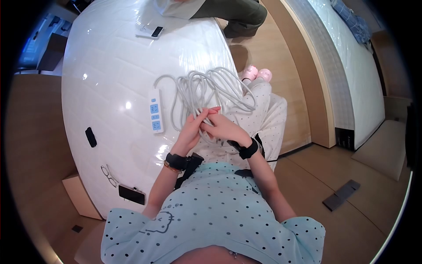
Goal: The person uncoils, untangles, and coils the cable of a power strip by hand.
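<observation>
A long grey-white power cord lies in loose loops over the plastic-wrapped mattress and my lap. My left hand and my right hand meet at the near end of these loops, with fingers closed around the cord. The hands touch each other, and some fingers are hidden behind them. The cord runs left to a white power strip with blue socket panels, which lies flat on the mattress beside the loops.
On the mattress lie a phone, glasses, a small black object and a white box with a dark display. Another person's dark trouser leg is at the far edge. A second wrapped mattress stands right.
</observation>
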Demonstrator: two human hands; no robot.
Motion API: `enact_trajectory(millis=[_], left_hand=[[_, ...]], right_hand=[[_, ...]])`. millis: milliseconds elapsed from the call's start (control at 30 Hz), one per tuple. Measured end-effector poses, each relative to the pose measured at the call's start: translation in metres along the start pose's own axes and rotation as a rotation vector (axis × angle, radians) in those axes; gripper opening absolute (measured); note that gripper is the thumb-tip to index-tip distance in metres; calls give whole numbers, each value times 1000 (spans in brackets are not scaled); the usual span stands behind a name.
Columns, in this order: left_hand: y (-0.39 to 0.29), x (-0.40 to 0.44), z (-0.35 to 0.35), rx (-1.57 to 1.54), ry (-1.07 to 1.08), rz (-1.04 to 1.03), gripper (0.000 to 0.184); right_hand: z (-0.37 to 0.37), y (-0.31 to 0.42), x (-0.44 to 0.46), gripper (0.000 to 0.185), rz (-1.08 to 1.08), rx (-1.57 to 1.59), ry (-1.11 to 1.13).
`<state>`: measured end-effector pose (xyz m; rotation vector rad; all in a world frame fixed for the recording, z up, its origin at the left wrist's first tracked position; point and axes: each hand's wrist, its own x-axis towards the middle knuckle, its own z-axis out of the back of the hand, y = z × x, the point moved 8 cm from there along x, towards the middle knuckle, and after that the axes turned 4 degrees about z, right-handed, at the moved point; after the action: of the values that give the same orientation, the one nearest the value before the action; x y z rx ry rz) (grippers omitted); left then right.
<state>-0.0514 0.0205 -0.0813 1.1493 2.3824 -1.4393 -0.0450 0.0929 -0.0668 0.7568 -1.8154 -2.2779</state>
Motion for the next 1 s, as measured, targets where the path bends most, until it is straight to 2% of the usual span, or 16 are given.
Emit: enact_trajectory(millis=[67,167,267,300,400,500,600,800,1000], left_hand=[[-8,-2,9,70,-97,-21,28],[-23,-9,20,168,-187,-40,26],[-29,-15,19,240,-170,-9,25],[-31,-16,18,261,-150,7,25],[-25,-13,13,208,-103,-34,27],[-22,-14,13,264,-131,2,28],[-20,-15,7,69,-27,45,28],[-18,-16,4,155,-97,20,25],[-33,-14,15,72,-470,-162,19]], right_hand=[[18,32,-11,23,218,-334,-204],[63,25,-16,22,163,-133,-485],[95,50,-27,23,424,-409,-830],[95,52,-27,24,417,-545,-823],[100,46,-39,25,361,-573,-979],[95,64,-45,21,417,-727,-907],[91,22,-28,16,318,-271,-667],[57,40,-18,14,434,-278,-529],[20,56,-17,14,430,-184,-443]])
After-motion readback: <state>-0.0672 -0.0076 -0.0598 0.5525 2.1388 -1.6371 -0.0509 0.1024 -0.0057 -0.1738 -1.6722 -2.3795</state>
